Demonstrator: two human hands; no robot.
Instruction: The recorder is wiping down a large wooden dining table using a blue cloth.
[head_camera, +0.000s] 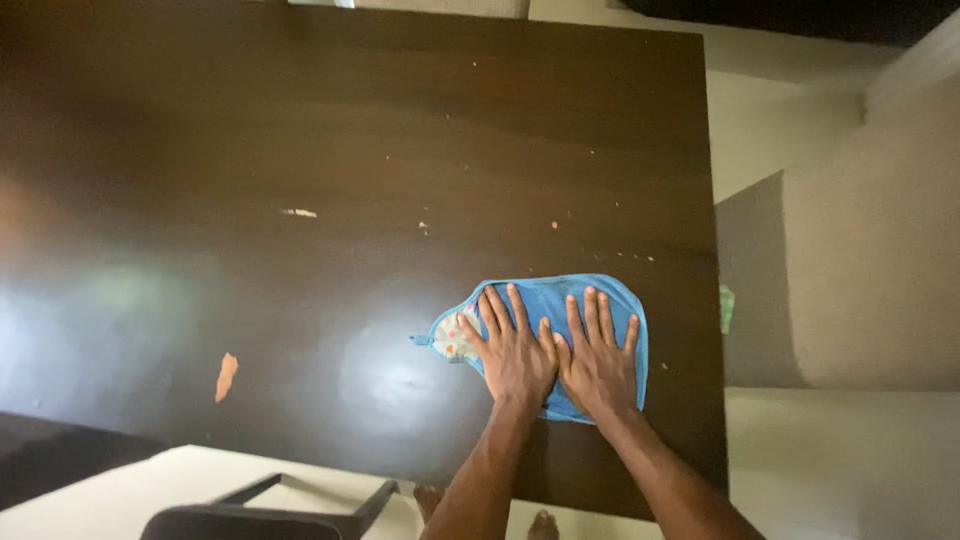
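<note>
A small blue cloth (553, 298) with a patterned patch and a little loop at its left end lies flat on a dark brown wooden table (350, 180), near the table's right front corner. My left hand (512, 352) and my right hand (597, 358) rest side by side on top of it, palms down, fingers spread and pointing away from me. Both hands press flat on the cloth without gripping it.
The tabletop shows chipped spots, one orange chip (227, 376) at the front left. A dark chair (262, 513) stands below the front edge. Pale floor and a beige sofa (870, 260) lie to the right. My bare feet (540, 524) show under the table edge.
</note>
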